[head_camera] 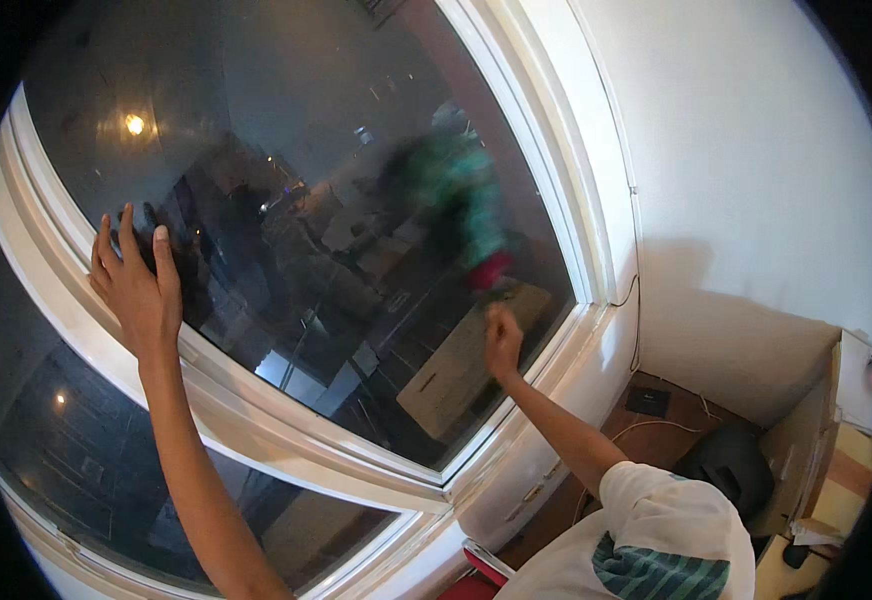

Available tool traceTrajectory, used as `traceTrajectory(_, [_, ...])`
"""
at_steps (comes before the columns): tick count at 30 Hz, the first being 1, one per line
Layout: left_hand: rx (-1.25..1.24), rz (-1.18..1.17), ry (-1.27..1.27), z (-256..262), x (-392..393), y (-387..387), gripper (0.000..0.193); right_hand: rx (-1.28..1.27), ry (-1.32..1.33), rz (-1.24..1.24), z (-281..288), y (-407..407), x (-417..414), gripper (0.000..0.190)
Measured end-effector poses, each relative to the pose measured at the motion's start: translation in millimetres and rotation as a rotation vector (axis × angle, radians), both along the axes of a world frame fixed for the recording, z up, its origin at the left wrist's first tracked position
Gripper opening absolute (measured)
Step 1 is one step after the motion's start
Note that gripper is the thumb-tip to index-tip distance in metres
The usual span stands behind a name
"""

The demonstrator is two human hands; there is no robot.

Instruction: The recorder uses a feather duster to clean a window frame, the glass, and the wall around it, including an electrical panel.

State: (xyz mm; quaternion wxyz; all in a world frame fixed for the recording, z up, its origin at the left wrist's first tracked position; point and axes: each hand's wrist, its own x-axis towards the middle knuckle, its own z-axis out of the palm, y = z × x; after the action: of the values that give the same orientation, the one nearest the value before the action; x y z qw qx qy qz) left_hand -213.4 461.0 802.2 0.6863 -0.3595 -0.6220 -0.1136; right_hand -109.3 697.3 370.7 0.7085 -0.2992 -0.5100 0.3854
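My left hand [135, 289] is raised with its fingers spread, against the large window pane [293, 247] beside its white frame [241, 394]. Nothing shows in its grasp. Lower right on the same pane is my right hand [503, 337], its fingers curled close to the glass. Whether it holds anything cannot be told. Just above it lies a blurred red patch [490, 271] that runs into a blurred green shape [458, 187]. I cannot tell if these are cloth or a reflection. The dark glass carries reflections, with a bright light spot at the left.
Below the large pane is a second window pane [105, 465]. A white wall [758, 135] stands at the right, with a thin cable running down beside the window. A black bag-like object [728, 469] and a small dark flat item [647, 402] lie on the brown floor near furniture.
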Motion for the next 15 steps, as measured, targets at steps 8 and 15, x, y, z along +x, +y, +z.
traceTrajectory(8, [-0.051,0.049,0.114,-13,6,5,0.046,0.486,0.012,0.328,45,-73,-15,0.019])
traceTrajectory(15, [-0.235,0.160,0.073,-52,24,-5,0.045,-0.018,0.190,0.043,56,0,-19,0.028])
